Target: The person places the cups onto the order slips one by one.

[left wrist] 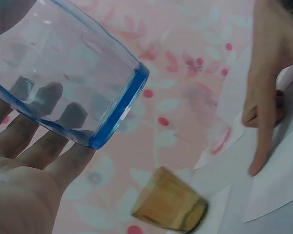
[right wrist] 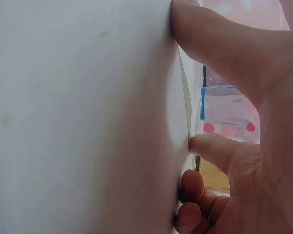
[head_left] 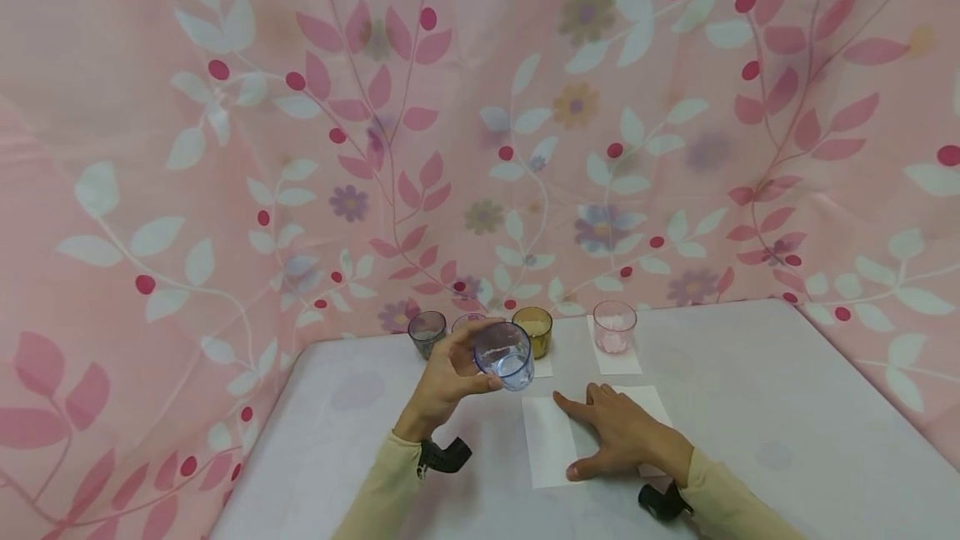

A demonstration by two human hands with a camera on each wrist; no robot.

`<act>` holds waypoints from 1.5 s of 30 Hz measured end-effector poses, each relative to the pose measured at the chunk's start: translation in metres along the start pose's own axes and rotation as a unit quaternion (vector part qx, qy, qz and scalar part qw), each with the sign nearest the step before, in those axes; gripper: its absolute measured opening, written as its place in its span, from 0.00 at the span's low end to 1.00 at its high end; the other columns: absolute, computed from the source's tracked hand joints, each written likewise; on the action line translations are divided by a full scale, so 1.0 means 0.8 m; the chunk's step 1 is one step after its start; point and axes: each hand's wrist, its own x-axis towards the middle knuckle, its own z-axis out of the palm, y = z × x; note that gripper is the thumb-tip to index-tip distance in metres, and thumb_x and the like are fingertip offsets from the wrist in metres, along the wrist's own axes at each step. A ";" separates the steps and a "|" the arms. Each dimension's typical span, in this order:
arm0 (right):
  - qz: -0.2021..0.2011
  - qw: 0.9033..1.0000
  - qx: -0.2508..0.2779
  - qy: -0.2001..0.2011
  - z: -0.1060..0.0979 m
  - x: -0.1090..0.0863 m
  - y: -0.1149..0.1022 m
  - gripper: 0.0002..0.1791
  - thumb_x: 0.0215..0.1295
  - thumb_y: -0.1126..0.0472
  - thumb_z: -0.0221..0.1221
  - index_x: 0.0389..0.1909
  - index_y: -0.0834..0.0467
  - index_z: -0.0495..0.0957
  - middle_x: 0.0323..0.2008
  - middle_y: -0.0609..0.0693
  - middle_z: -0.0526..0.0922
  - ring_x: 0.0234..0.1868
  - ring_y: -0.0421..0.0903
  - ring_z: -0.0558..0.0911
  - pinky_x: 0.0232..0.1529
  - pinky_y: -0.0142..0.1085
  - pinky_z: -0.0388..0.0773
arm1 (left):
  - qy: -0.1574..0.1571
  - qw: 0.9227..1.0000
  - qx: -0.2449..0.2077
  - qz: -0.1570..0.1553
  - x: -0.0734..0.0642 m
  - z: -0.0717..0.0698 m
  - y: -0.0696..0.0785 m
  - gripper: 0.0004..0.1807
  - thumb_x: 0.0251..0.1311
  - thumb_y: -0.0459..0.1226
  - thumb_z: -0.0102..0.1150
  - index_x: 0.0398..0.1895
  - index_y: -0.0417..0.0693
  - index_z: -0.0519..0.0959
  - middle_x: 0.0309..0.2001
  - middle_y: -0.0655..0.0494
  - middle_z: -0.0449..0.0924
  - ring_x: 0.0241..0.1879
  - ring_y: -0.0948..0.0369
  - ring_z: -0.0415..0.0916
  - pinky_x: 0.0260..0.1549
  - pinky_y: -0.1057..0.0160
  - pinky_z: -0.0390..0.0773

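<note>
My left hand (head_left: 442, 377) holds a clear blue-tinted glass (head_left: 513, 372) above the table, thumb on the near side and fingers round the far side. In the left wrist view the glass (left wrist: 119, 109) is tilted, its thick blue base pointing right, with fingertips showing through its wall. My right hand (head_left: 622, 432) rests on white paper (head_left: 549, 444), index finger and thumb stretched apart on the sheet, other fingers bent. In the right wrist view the thumb (right wrist: 210, 31) and index fingertip press at the paper's surface.
Along the back stand a grey glass (head_left: 427, 333), a pinkish glass (head_left: 467, 322) partly hidden by my left hand, an amber glass (head_left: 534, 336) and a pink glass (head_left: 615, 330). White paper (head_left: 628, 363) lies under the pink one. A floral curtain (head_left: 480, 148) hangs behind the table.
</note>
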 end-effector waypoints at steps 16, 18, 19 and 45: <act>0.014 1.000 -0.007 0.000 -0.002 -0.001 -0.003 0.59 0.43 0.20 0.73 0.74 0.49 0.76 0.40 0.45 0.70 0.40 0.43 0.66 0.36 0.35 0.65 | -0.087 0.992 -0.072 -0.049 -0.004 0.027 -0.072 0.45 0.58 0.35 0.79 0.75 0.30 0.65 0.70 0.43 0.77 0.70 0.50 0.76 0.69 0.52 0.78; 0.012 1.000 -0.008 0.003 -0.003 -0.001 -0.003 0.59 0.43 0.20 0.73 0.73 0.50 0.77 0.39 0.45 0.69 0.40 0.43 0.66 0.36 0.34 0.65 | -0.092 0.991 -0.075 -0.060 -0.006 0.027 -0.077 0.45 0.58 0.35 0.80 0.75 0.31 0.66 0.69 0.43 0.77 0.69 0.52 0.76 0.68 0.52 0.79; 0.011 1.000 -0.008 0.004 -0.003 -0.001 -0.003 0.58 0.43 0.20 0.73 0.73 0.49 0.77 0.39 0.45 0.69 0.40 0.43 0.66 0.36 0.34 0.65 | -0.093 0.990 -0.078 -0.067 -0.006 0.027 -0.079 0.45 0.57 0.35 0.80 0.75 0.32 0.66 0.70 0.42 0.77 0.69 0.52 0.76 0.68 0.52 0.79; 0.002 1.000 -0.014 0.009 -0.002 0.000 -0.001 0.59 0.43 0.19 0.72 0.72 0.53 0.78 0.39 0.44 0.69 0.40 0.42 0.66 0.37 0.34 0.66 | -0.091 0.980 -0.037 -0.171 -0.023 0.021 -0.127 0.43 0.53 0.29 0.77 0.75 0.41 0.70 0.71 0.42 0.75 0.69 0.57 0.76 0.70 0.57 0.77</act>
